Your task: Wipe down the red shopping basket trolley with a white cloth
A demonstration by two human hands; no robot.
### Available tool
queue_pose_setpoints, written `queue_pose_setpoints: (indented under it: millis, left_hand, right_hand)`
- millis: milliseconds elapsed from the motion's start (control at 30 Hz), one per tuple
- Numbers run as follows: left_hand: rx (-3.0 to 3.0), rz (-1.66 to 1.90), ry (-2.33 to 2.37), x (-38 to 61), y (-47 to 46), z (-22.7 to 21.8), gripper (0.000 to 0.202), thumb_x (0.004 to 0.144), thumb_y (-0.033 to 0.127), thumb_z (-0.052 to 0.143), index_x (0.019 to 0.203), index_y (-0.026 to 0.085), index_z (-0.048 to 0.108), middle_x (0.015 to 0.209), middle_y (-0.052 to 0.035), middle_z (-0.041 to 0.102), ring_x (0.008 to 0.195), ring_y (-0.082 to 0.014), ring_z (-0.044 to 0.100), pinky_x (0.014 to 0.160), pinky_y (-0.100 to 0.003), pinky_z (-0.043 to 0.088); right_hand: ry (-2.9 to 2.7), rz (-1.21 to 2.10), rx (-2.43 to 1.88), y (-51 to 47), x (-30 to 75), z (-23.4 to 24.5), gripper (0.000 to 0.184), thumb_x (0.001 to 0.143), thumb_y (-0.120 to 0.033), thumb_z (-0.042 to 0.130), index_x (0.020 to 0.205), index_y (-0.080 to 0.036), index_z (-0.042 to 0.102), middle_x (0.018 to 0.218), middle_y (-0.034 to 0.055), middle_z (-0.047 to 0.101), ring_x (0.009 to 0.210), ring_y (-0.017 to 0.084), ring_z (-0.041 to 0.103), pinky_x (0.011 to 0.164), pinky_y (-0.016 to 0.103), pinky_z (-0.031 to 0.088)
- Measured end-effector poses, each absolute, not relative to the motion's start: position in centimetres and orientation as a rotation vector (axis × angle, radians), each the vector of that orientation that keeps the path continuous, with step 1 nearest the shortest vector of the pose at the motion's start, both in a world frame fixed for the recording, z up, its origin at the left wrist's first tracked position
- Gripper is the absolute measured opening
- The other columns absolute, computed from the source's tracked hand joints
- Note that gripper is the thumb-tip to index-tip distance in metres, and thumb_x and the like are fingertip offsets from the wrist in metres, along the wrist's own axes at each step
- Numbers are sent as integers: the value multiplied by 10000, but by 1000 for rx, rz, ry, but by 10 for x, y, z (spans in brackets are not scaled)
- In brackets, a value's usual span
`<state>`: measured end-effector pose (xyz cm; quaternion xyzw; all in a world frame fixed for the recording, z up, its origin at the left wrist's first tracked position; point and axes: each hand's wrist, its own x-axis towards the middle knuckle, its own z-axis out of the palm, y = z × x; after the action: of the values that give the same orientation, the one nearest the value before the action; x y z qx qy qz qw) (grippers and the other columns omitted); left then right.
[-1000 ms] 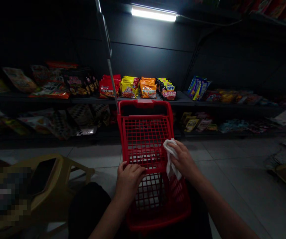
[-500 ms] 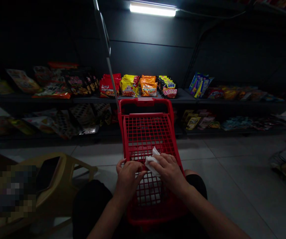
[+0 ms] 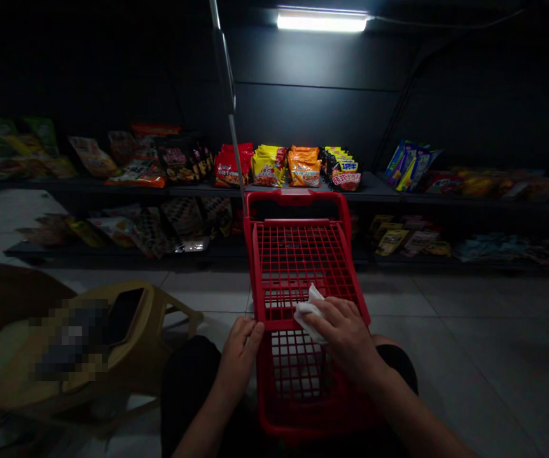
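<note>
Red mesh shopping basket (image 3: 298, 267); right hand (image 3: 345, 337) pressing white wipe (image 3: 308, 316) against rim (image 3: 317, 324).

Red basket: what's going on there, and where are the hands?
Right hand holding white cloth against red plastic mesh basket. Left hand at its near edge. Tan plastic stool off to the left.

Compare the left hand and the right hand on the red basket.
The right hand presses a white cloth against the red plastic mesh basket, while the left hand holds no cloth. The right hand lies nearly flat, its fingers pointing sideways across the mesh; the left hand points forward, its fingertips at the basket's crossbar. Both hands are bare and on the same basket.
</note>
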<state>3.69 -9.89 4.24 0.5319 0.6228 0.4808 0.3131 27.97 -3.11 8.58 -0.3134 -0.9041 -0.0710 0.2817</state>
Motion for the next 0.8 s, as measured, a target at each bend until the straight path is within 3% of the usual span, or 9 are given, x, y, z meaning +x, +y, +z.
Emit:
queue_pose_setpoints:
  millis: [333, 533, 667, 800]
  left_hand:
    - [1226, 1316, 1542, 39, -99, 35, 375, 917, 526, 523, 818, 188, 651, 864, -30, 613, 859, -196, 583, 838, -302, 474]
    - [1166, 1307, 1538, 43, -102, 37, 390, 944, 525, 488, 831, 187, 648, 897, -36, 604, 879, -194, 577, 827, -300, 485]
    - [1210, 1313, 1547, 46, -102, 41, 392, 959, 515, 471, 843, 190, 658, 885, -33, 607, 881, -193, 582, 839, -308, 485]
    - [1242, 1311, 1552, 47, -100, 40, 414, 954, 533, 472, 814, 192, 658, 863, -29, 617, 841, -188, 590, 808, -309, 495]
  right_hand:
    - [-2542, -284, -735, -64, 226, 79, 415, 1000, -346, 516, 1415, -332, 522, 1452, -16, 550, 1299, 206, 438, 1129, 371, 222]
    - [-2522, -193, -872, -49, 269, 80, 378, 980, -263, 557, 1346, -354, 580, 1376, -29, 618, 1250, 189, 491, 1067, 350, 297]
    - [-2441, -139, -1036, -36, 321, 78, 382, 925, -183, 591, 1281, -318, 636, 1340, 13, 639, 1210, 229, 529, 1027, 399, 353]
    - [-2322, -128, -1056, -45, 308, 78, 363, 885, -179, 620, 1219, -313, 671, 1290, 33, 659, 1179, 253, 533, 1023, 431, 356]
